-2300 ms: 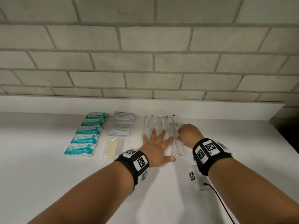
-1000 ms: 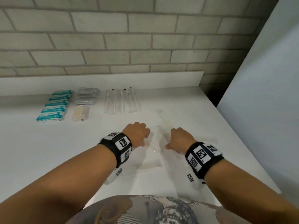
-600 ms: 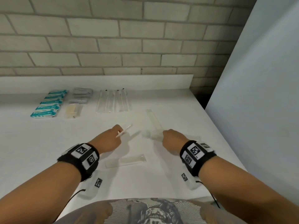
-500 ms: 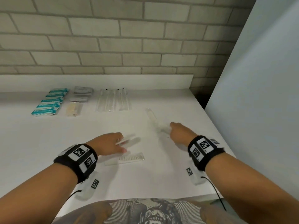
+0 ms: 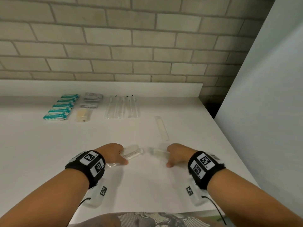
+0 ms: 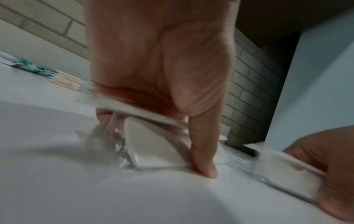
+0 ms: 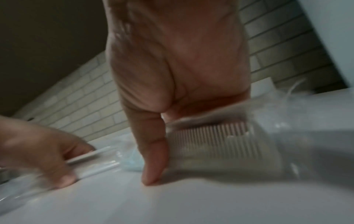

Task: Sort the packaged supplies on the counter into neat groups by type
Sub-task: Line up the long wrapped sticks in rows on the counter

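Observation:
Near the counter's front, my left hand (image 5: 122, 155) grips clear-wrapped white combs (image 5: 132, 153), one flat under the fingers (image 6: 134, 109) and one (image 6: 153, 151) against the counter, thumb tip (image 6: 204, 168) pressing down. My right hand (image 5: 167, 157) holds another wrapped comb (image 5: 157, 151), its teeth showing in the right wrist view (image 7: 220, 144), thumb (image 7: 153, 169) on the counter. A further wrapped comb (image 5: 161, 128) lies alone beyond the right hand.
At the back by the brick wall lie rows of teal packets (image 5: 60, 107), grey sachets (image 5: 92, 99), a wrapped soap (image 5: 82, 114) and long clear toothbrush packets (image 5: 122, 107). A pale panel (image 5: 262, 112) bounds the counter (image 5: 49, 153) on the right.
Both hands have drawn back toward the front edge and closer together. The left hand has come down on the comb that lay below it; the right now holds a wrapped comb.

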The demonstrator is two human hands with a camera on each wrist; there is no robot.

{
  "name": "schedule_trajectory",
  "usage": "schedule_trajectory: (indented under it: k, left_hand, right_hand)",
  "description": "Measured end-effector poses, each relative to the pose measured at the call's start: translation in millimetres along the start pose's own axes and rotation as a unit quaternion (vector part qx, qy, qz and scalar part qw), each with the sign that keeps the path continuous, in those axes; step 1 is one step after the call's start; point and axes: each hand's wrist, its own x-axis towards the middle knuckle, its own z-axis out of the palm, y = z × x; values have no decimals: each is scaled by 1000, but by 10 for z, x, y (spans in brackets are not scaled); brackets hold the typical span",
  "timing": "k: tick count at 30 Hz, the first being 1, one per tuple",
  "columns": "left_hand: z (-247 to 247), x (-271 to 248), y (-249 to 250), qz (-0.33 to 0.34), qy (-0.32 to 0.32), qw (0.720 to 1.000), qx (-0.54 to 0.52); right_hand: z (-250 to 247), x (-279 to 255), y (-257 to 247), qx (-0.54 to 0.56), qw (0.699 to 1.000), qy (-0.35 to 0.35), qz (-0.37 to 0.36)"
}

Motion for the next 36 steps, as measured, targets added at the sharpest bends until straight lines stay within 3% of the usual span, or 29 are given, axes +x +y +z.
schedule_trajectory:
  k: [2, 4, 6, 8, 11, 13, 18, 21, 24, 27, 29, 31, 34, 36]
  left_hand:
    - [17, 9, -41, 3, -5, 1000, -15]
    - [25, 14, -77, 12, -17, 1000, -23]
    - [12, 15, -128, 15, -31, 998, -51]
    - [-10, -1, -191, 18, -35, 996, -77]
    - [-11, -19, -271, 37, -16, 998, -56]
    - [3, -8, -312, 46, -2, 998, -49]
    - [-17, 107, -385, 64, 25, 997, -33]
    - [-91, 199, -400, 65, 96, 988, -97]
    - [-218, 276, -323, 78, 149, 964, -206]
    - [-352, 345, -101, 91, 174, 929, -314]
    - [-416, 416, 114, 85, 187, 914, -350]
    - [-465, 503, 353, 86, 184, 897, -392]
    - [-506, 639, 721, 105, 156, 870, -456]
    - [-520, 708, 961, 111, 142, 858, -481]
  right_hand:
    - [11, 44, -203, 19, 999, 20, -24]
    - [-61, 138, -311, 97, 991, 85, -22]
    - [-191, 298, -303, 191, 965, 176, 18]
    - [-313, 463, -236, 258, 938, 213, 91]
    - [-356, 598, -223, 243, 939, 153, 190]
    - [-348, 675, -257, 187, 950, 120, 220]
    - [-362, 742, -412, 146, 965, 98, 195]
    - [-359, 721, -409, 172, 965, 114, 162]
    - [-454, 630, -252, 172, 961, 103, 190]
    - [-564, 553, 43, 181, 945, 152, 224]
    - [-659, 510, 181, 205, 934, 221, 192]
    - [-748, 439, 211, 297, 918, 247, 85]
    - [-824, 258, 129, 458, 872, 163, -59]
    - [-838, 295, 184, 453, 873, 158, -89]
